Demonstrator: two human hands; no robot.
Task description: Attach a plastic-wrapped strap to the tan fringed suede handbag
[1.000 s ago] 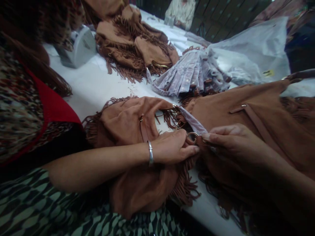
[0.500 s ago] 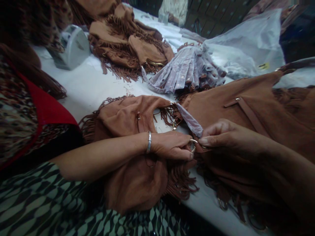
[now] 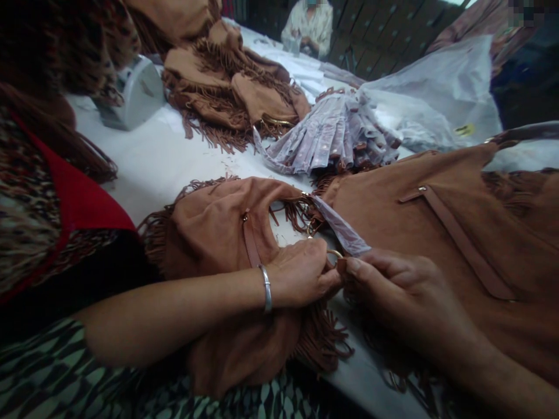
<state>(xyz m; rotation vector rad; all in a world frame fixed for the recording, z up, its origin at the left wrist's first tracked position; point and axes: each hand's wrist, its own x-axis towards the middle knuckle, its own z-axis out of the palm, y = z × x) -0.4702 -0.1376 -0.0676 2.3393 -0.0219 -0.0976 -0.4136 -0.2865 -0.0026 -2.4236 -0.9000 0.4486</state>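
My left hand (image 3: 301,273), a silver bracelet at its wrist, is closed on a gold-coloured metal ring (image 3: 335,254) over the near side of a brown fringed bag (image 3: 209,224). Facing it, my right hand (image 3: 402,285) pinches the brown end of a bag strap (image 3: 343,226) wrapped in clear plastic. The strap end meets the ring between my fingertips; whether it passes through I cannot tell. From there the strap runs back to a metal fitting (image 3: 305,195) at the bag's top corner. Both palms are hidden.
A second brown bag (image 3: 375,215) lies under and beyond my right arm. Behind are a heap of plastic-wrapped straps (image 3: 323,137), piled fringed bags (image 3: 209,87), a grey metal object (image 3: 140,93) and a clear plastic bag (image 3: 441,93). A person in patterned clothing (image 3: 82,203) is close at left; others are farther back.
My left hand has curled in and turned around the ring. My right hand has shifted slightly lower, its thumb now on the strap's brown end at the ring. The view has tilted a little upward.
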